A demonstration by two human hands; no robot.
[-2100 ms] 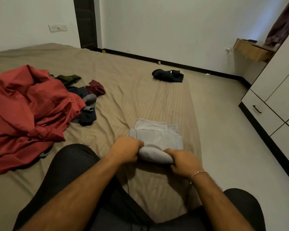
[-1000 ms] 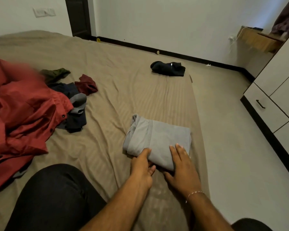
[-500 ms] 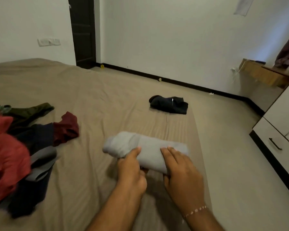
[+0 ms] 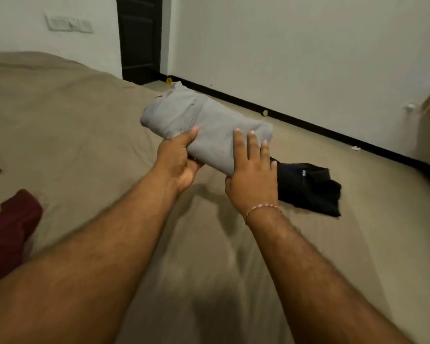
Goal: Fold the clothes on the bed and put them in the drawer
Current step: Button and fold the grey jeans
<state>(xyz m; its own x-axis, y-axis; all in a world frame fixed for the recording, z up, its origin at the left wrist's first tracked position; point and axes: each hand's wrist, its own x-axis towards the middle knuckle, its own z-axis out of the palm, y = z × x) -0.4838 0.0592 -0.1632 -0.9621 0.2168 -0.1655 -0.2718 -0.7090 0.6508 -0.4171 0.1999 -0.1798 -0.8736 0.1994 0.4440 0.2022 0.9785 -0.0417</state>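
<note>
The left hand [image 4: 178, 162] pinched the gray folded cloth [image 4: 204, 135], thumb on top & fingers curled under it. The right hand [image 4: 252, 175] lay on the cloth w/ straight fingers on top and thumb tucked below, so that grip was spread, not curled.

What changed: a sec ago the cloth lay flat on the bed [image 4: 72, 125] w/ both hands pressing it. Half a sec ago it was just coming up. Now it was up in the air, well off the bed, near 12 o'clock in the view. So the folding of this one looked done, and I think carrying it came next.

At 3 o'clock from the right hand, a black cloth [image 4: 310, 189] lay on the bed, partly hidden by that hand. At 9 o'clock, far left, a dark red cloth [image 4: 8, 232] lay unfolded. Those likely still need folding.

No drawer showed in this view, so the way there can't be judged. A dark door [image 4: 139, 38] stood at 12 o'clock.
</note>
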